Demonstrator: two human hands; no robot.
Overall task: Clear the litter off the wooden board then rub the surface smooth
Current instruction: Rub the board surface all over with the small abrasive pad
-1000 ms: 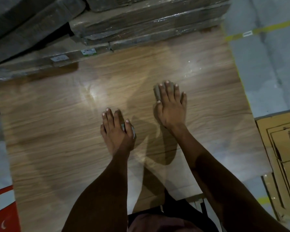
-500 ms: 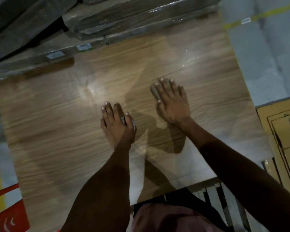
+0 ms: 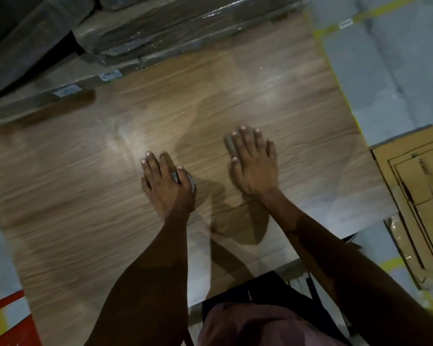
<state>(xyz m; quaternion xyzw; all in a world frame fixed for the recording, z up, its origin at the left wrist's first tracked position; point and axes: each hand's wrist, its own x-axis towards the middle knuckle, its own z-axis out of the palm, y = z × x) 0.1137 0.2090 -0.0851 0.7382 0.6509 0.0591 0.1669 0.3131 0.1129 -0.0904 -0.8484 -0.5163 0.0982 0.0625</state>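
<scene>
Wooden board (image 3: pixel 85 196): left hand (image 3: pixel 166 186) flat over grey pad (image 3: pixel 191 182); right hand (image 3: pixel 255 166) flat, fingers straight. Wrapped stacks (image 3: pixel 160 28) behind; cardboard (image 3: pixel 415 196) right.

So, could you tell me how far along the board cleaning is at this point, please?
Done, it seems: no litter shows on the visible part of the wooden board. In hand: the left hand and right hand both lie flat on it, fingers straight, each with something small and grey beneath, too hidden to identify. Left: rubbing the rest of the surface; how much is already smooth cannot be judged.
</scene>
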